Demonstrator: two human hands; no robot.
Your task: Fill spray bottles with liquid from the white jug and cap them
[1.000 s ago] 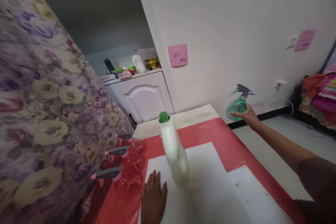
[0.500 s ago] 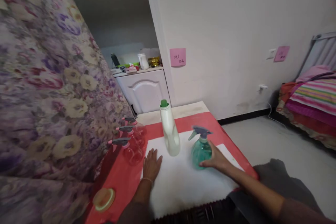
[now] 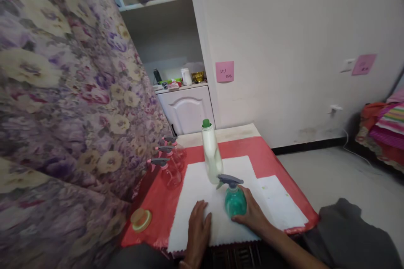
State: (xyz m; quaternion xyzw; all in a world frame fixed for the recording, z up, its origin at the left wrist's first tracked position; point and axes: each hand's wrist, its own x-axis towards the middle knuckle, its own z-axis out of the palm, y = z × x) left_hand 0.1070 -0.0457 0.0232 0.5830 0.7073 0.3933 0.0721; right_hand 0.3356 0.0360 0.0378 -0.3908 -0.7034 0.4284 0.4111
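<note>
Green spray bottle (image 3: pixel 235 204) is standing upright in the grip of a person's right hand (image 3: pixel 252 212) at the near middle of a white cloth (image 3: pixel 193 183).

The right hand's fingers and thumb are wrapping around the bottle's right side, and its grey head is pointing left; whether the base is touching the cloth cannot be told. To the left, the left hand (image 3: pixel 198 229) is lying open on the cloth, fingers extended. Just beyond the sprayer, a tall pale-green bottle (image 3: pixel 210 149) is standing on the cloth. Three see-through spray bottles (image 3: pixel 172 175) are lining the left side of the red-covered table (image 3: pixel 269 162), with a round yellowish cap (image 3: pixel 141 220) lying nearer. Farther back, a pink note (image 3: pixel 224 72) is showing on the wall (image 3: pixel 277 42), and a floral curtain (image 3: pixel 78 113) is hanging at left.
</note>
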